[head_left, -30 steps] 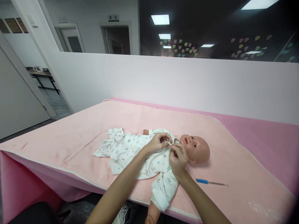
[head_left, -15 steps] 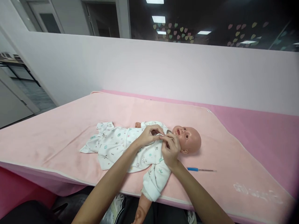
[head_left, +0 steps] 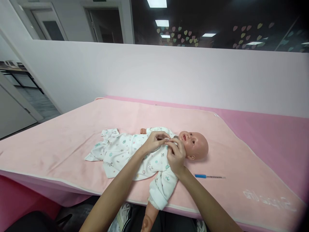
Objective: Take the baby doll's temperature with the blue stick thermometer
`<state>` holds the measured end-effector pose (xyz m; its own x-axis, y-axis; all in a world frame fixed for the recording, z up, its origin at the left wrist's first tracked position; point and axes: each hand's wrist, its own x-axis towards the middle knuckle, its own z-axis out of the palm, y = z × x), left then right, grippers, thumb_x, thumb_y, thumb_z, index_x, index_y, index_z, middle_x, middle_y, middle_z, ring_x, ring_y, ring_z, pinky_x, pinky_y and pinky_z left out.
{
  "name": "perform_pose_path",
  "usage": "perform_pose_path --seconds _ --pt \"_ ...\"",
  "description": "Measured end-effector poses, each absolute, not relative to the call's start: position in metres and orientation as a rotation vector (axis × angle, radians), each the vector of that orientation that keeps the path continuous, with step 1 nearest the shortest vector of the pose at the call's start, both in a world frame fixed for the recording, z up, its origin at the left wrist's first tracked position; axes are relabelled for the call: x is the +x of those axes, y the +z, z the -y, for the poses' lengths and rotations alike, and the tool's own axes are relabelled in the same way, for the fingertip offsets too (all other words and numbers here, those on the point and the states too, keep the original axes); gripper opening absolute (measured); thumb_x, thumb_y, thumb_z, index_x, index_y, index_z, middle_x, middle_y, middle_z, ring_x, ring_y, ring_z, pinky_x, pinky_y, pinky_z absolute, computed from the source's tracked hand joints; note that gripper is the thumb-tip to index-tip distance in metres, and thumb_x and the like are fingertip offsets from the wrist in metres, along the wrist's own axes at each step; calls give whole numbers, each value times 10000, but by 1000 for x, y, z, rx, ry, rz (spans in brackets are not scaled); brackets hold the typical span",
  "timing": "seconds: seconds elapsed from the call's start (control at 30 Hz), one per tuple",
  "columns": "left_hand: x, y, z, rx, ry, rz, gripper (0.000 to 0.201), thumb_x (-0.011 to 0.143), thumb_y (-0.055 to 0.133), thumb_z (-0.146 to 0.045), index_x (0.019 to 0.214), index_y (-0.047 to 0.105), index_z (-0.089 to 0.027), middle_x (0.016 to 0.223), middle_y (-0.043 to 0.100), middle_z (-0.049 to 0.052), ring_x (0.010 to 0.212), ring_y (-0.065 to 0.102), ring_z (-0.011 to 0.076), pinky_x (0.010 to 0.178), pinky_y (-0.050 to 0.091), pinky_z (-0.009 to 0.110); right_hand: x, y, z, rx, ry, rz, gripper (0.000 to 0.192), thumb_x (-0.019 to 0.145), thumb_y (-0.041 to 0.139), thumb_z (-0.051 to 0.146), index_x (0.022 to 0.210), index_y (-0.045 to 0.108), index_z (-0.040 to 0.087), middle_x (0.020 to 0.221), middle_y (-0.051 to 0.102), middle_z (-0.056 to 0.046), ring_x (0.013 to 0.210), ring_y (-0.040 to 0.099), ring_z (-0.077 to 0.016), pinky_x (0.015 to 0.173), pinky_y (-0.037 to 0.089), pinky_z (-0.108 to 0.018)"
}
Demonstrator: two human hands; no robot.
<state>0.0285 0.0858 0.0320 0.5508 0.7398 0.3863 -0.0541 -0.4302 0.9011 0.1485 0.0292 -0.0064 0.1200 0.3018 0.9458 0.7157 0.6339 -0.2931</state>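
A baby doll [head_left: 198,145] lies on its back, head to the right, dressed in a white printed romper [head_left: 153,165]. My left hand [head_left: 156,141] is at the upper chest, thumb and fingers pinched on the romper's front near the collar. Close against it, my right hand [head_left: 176,155] pinches the same part of the cloth just below the doll's chin. The fingertips of both hands nearly meet; the small bit of cloth between them is mostly hidden. One doll arm [head_left: 149,216] hangs over the near edge, its sleeve bunched up.
A thin stick with a blue end [head_left: 201,176] lies right of the doll, perhaps a thermometer. Beneath everything is a pink blanket [head_left: 241,180] on a padded table. A white partition [head_left: 169,74] rises behind, with dark glass above it.
The view has tilted up slightly. Both hands stay at the romper's collar, with only small finger movement. The doll and the blue-ended stick lie as before.
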Motion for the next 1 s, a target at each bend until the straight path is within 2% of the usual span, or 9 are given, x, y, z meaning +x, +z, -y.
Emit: perform_pose_path --seconds 0.23,0.47,0.8,1.0 --pt "27 31 -88 1837 960 -540 251 769 626 -294 925 675 -104 881 670 88 820 611 170 722 463 240 149 -6 -30 -889 -386 1439 295 791 449 -16 830 641 205 874 588 -38 838 568 -141 748 509 -301" --pt "27 31 -87 1831 963 -561 232 759 634 -278 907 667 -103 810 655 72 806 605 171 717 464 243 149 -5 -29 -874 -384 1441 291 787 452 -29 824 632 196 859 580 -40 826 556 -143 739 507 -310" --pt "28 30 -86 1869 1017 -610 240 786 612 -296 923 697 -119 879 687 85 817 620 170 722 475 244 150 -7 -29 -839 -415 1478 314 784 451 -36 856 630 211 876 579 -37 847 553 -146 757 509 -323" --pt "28 30 -86 1835 1043 -621 243 757 641 -314 882 703 -113 823 683 79 782 616 164 699 475 242 150 -7 -30 -843 -405 1486 318 781 443 -40 853 630 208 881 577 -39 852 551 -148 759 507 -324"
